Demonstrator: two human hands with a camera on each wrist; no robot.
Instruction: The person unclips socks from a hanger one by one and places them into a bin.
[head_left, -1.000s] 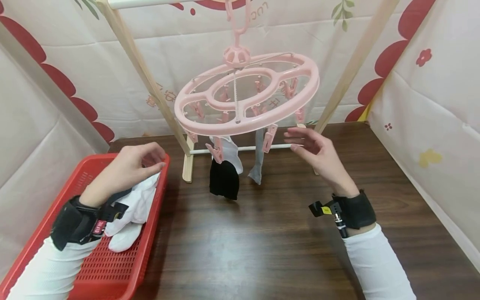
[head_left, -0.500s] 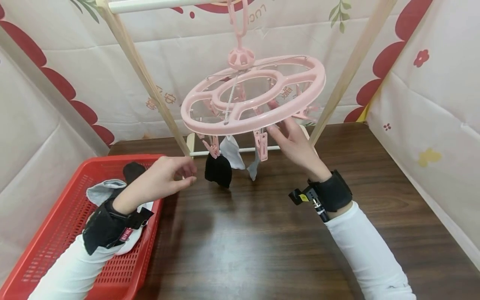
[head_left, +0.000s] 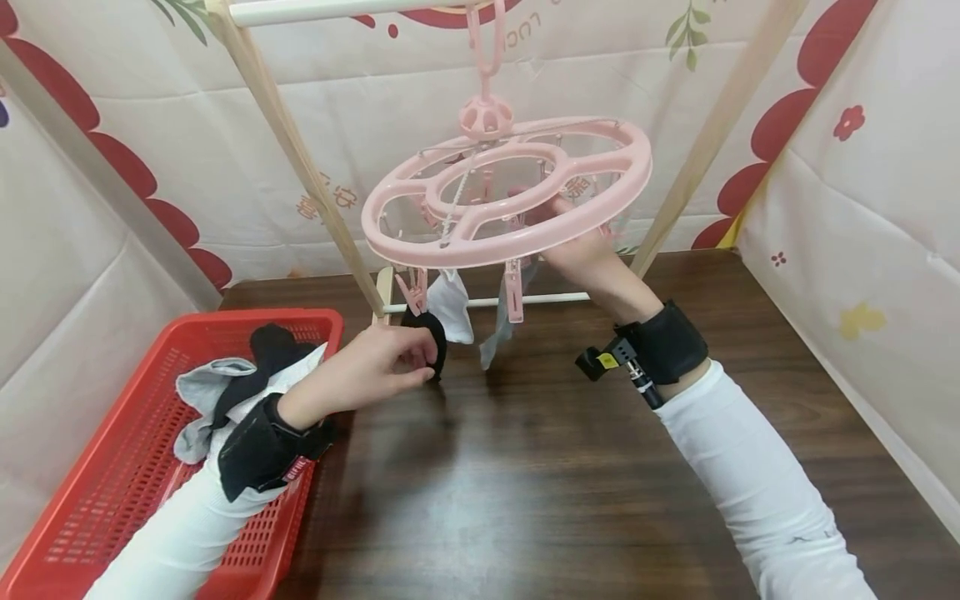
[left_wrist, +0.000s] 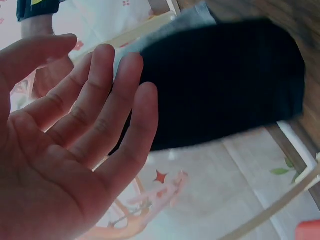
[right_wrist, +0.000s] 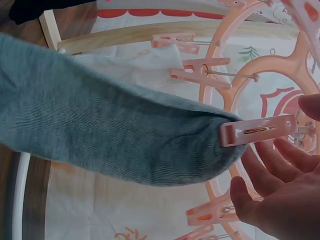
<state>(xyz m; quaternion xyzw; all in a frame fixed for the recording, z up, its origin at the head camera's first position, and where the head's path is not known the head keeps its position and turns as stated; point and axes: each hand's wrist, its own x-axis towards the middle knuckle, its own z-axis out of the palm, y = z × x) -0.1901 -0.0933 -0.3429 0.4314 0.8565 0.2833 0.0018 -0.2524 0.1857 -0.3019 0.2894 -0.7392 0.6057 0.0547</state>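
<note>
A pink round clip hanger point(head_left: 495, 250) hangs tilted, with socks clipped beneath it. My left hand point(head_left: 390, 362) is in front of a black sock point(left_wrist: 220, 85); in the left wrist view its fingers are loosely bent, overlapping the sock's edge, and grip nothing. Under the ring reaches my right hand point(head_left: 592, 262), partly hidden by the hanger. In the right wrist view a pink clothespin point(right_wrist: 257, 131) clamps the end of a grey sock point(right_wrist: 125, 120). The fingers point(right_wrist: 265, 175) of my right hand lie close beside that clothespin, thumb apart. A white sock point(head_left: 450, 308) hangs between the others.
On the left stands a red basket point(head_left: 112, 500) with grey, black and white socks point(head_left: 273, 358) inside. A wooden rack point(head_left: 300, 158) with white rods holds the hanger over the brown table point(head_left: 480, 500). Printed cloth walls enclose the back and sides.
My left hand has moved right, from over the basket to the black sock. My right hand has reached in under the hanger, which has shifted and turned a little; the hanging socks swing.
</note>
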